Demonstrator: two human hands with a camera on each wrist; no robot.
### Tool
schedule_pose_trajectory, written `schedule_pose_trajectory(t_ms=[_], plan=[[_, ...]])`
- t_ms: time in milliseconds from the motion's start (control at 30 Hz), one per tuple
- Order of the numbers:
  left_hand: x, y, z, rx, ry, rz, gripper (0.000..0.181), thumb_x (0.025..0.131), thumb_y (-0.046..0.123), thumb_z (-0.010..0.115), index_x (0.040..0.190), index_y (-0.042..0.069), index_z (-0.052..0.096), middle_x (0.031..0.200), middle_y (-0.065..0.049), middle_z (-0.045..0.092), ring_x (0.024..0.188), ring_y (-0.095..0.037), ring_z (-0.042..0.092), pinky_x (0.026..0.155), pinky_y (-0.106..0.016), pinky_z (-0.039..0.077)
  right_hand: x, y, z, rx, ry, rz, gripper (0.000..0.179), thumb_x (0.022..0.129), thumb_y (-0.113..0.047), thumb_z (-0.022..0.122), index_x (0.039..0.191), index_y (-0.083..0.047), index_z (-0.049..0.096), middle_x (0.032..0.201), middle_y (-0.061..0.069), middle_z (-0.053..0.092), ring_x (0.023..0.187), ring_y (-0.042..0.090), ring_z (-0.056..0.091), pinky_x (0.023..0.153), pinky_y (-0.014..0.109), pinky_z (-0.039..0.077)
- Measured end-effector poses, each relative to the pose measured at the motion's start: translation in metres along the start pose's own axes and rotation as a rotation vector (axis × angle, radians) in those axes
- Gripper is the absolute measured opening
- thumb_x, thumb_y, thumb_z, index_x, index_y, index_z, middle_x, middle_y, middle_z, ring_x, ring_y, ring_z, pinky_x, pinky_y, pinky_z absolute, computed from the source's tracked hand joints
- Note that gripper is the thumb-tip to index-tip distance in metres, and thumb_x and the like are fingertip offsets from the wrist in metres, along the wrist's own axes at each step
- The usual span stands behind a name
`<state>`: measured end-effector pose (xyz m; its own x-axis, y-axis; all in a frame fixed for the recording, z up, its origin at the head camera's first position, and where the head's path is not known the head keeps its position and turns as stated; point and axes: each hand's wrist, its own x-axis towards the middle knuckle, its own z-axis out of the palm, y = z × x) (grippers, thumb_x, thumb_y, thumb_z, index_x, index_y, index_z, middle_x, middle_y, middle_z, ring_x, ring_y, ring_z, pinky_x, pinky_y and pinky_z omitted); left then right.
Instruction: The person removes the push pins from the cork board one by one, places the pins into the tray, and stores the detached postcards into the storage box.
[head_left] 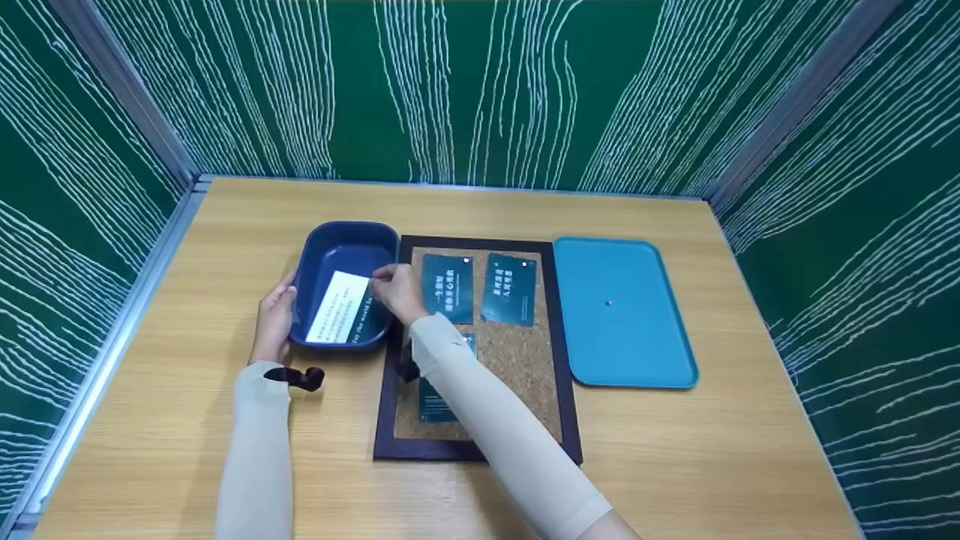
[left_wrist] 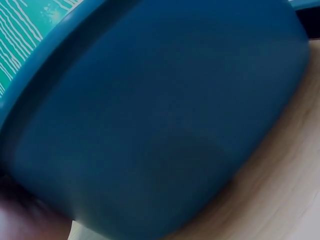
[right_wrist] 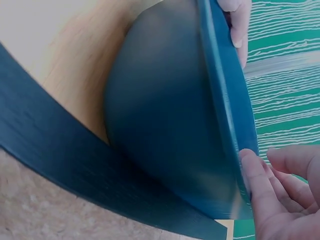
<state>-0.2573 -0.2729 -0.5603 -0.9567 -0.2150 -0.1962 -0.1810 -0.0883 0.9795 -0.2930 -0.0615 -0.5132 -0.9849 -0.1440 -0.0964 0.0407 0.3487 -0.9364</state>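
Left hand grips the blue bin; right hand is over at the opposite rim, pinching or not, can't tell! Inside, a printed white card, dark strip alongside reading "the world".

Left of centre in the head view, the two-toned card in the blue bin reads "the world" along its dark strip; its other print is too small. Mid-frame, the left green card seems to begin "一生"; Chinese characters on the right green card are blurred, the lower card's lines illegible.
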Motion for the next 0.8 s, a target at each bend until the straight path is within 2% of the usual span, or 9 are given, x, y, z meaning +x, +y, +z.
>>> schedule_pose_trajectory(t_ms=[167, 267, 467, 633, 733, 800], plan=[[0.001, 0.004, 0.002, 0.009, -0.016, -0.04, 0.046, 0.105, 0.015, 0.031, 0.151, 0.014, 0.03, 0.161, -0.001, 0.019, 0.148, -0.018, 0.017, 0.121, -0.033, 0.02, -0.001, 0.001, -0.002, 0.193, -0.031, 0.057, 0.024, 0.09, 0.003, 0.057, 0.109, 0.015, 0.064, 0.102, 0.028, 0.069, 0.091, 0.037, 0.07, 0.076, 0.033, 0.06], [0.001, 0.008, 0.003, 0.027, -0.026, -0.076, 0.048, 0.105, 0.015, 0.029, 0.153, 0.016, 0.026, 0.161, -0.003, 0.02, 0.146, -0.02, 0.024, 0.119, -0.034, 0.024, -0.001, 0.002, -0.003, 0.255, -0.034, 0.076, 0.023, 0.09, 0.003, 0.058, 0.109, 0.014, 0.064, 0.106, 0.032, 0.066, 0.094, 0.04, 0.069, 0.082, 0.039, 0.059], [0.001, 0.017, 0.004, 0.082, -0.057, -0.131, 0.051, 0.105, 0.013, 0.023, 0.155, 0.016, 0.019, 0.161, -0.006, 0.019, 0.145, -0.023, 0.026, 0.118, -0.036, 0.027, -0.003, 0.002, -0.005, 0.297, -0.008, 0.11, 0.024, 0.09, 0.0, 0.061, 0.11, 0.011, 0.065, 0.102, 0.027, 0.069, 0.086, 0.033, 0.071, 0.073, 0.03, 0.06], [-0.001, 0.027, 0.003, 0.256, -0.12, -0.122, 0.053, 0.104, 0.015, 0.021, 0.156, 0.015, 0.01, 0.162, -0.01, 0.011, 0.146, -0.028, 0.02, 0.119, -0.043, 0.023, -0.005, -0.001, -0.009, 0.297, -0.012, 0.121, 0.024, 0.09, -0.004, 0.063, 0.111, 0.007, 0.066, 0.099, 0.02, 0.071, 0.087, 0.033, 0.071, 0.068, 0.028, 0.06], [-0.002, 0.034, 0.003, 0.387, -0.16, -0.078, 0.054, 0.105, 0.019, 0.021, 0.155, 0.011, 0.005, 0.162, -0.013, 0.003, 0.148, -0.031, 0.01, 0.121, -0.047, 0.014, -0.006, -0.004, -0.013, 0.292, -0.017, 0.126, 0.024, 0.09, -0.006, 0.064, 0.112, 0.004, 0.067, 0.1, 0.018, 0.071, 0.088, 0.033, 0.071, 0.069, 0.029, 0.06], [-0.003, 0.039, 0.004, 0.476, -0.162, -0.028, 0.055, 0.105, 0.022, 0.022, 0.155, 0.007, 0.004, 0.162, -0.015, -0.001, 0.149, -0.034, 0.002, 0.121, -0.05, 0.007, -0.007, -0.005, -0.017, 0.284, -0.019, 0.128, 0.024, 0.09, -0.007, 0.065, 0.112, 0.003, 0.067, 0.1, 0.016, 0.071, 0.084, 0.029, 0.071, 0.069, 0.03, 0.06]])
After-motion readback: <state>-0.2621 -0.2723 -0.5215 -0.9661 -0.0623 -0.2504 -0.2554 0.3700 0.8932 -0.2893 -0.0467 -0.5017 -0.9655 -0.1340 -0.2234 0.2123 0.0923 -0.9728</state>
